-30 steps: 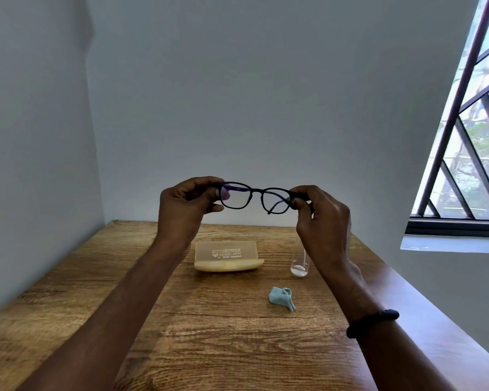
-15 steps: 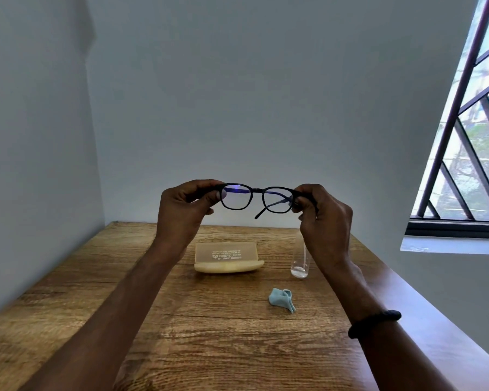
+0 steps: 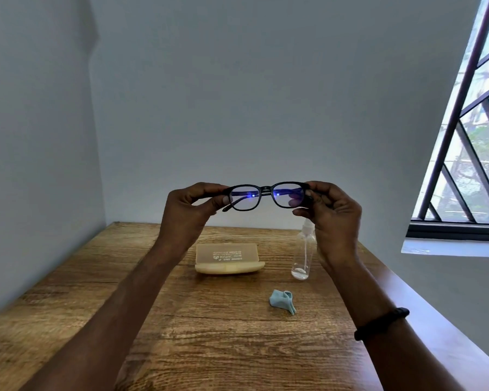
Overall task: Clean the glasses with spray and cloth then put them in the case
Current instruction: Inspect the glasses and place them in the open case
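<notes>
Glasses look: your glasses (image 3: 267, 195) have a dark, roughly rectangular frame and clear lenses, each lens carrying a small bright blue-white glint near the bridge.
Glasses place: you hold them in mid-air at the centre of the frame, above the far part of the wooden table (image 3: 209, 334) and in front of the pale wall (image 3: 251, 94).
Glasses direction: their long axis runs left to right across the picture, nearly level; one temple arm shows behind the left lens, slanting down toward the left.
Left hand: your left hand (image 3: 192, 210) is raised, thumb below and fingers curled over the top, pinching the left end of the frame.
Right hand: your right hand (image 3: 331, 218) is raised to the same height, fingertips closed on the right end of the frame; a dark band (image 3: 381, 323) circles that wrist.
Case: the cream case (image 3: 229, 258) lies open on the table, below the glasses in the frame.
Spray bottle: the clear spray bottle (image 3: 302, 255) stands upright right of the case, partly behind your right hand.
Cloth: the light blue cloth (image 3: 283, 300) sits crumpled, nearer to you than the bottle.
Window: a barred window (image 3: 469, 136) fills the right edge.
</notes>
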